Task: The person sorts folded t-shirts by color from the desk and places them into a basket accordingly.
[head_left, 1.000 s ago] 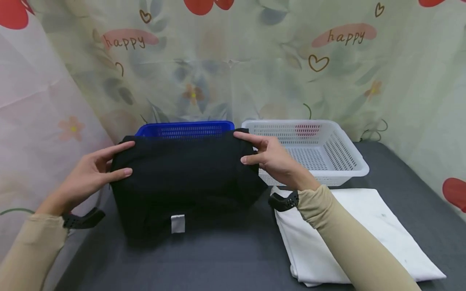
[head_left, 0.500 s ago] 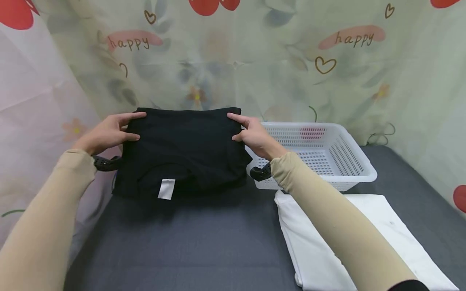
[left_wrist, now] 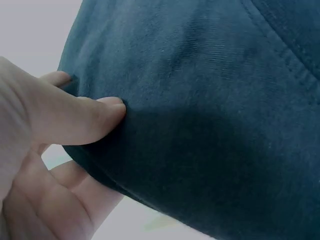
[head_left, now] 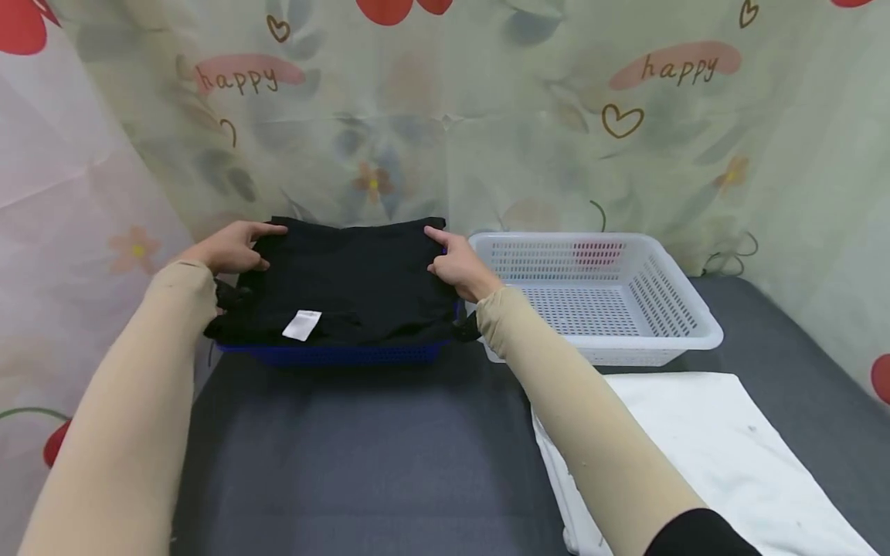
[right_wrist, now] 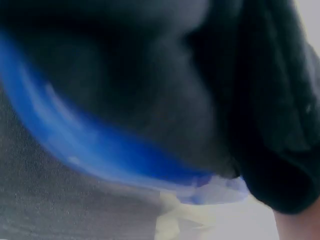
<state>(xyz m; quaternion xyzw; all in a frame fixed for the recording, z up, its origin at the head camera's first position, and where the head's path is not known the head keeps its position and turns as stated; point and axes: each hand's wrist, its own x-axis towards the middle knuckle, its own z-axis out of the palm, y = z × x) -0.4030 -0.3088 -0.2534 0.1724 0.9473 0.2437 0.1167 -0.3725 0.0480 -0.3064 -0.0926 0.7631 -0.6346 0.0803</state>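
Note:
A folded black shirt (head_left: 358, 274) with a white label (head_left: 302, 325) lies spread over the top of the blue basket (head_left: 348, 355), hiding most of it. My left hand (head_left: 232, 247) pinches the shirt's left edge; in the left wrist view the thumb (left_wrist: 85, 120) presses on top of the cloth, with fingers beneath. At the opposite edge my right hand (head_left: 462, 266) holds the shirt between thumb and fingers. The right wrist view shows black cloth draped inside the curved blue rim (right_wrist: 100, 145), with only a little of the hand at the lower right corner.
Right of the blue basket stands a white plastic basket (head_left: 612, 351). A folded white cloth (head_left: 702, 448) lies in front of it, partly under my right forearm. Dark grey fabric (head_left: 361, 463) covers the table, and a printed curtain (head_left: 501, 154) hangs behind.
Both hands have carried the shirt away from me and lowered it onto the blue basket. Its front edge has come down, and the basket's front wall now shows below it.

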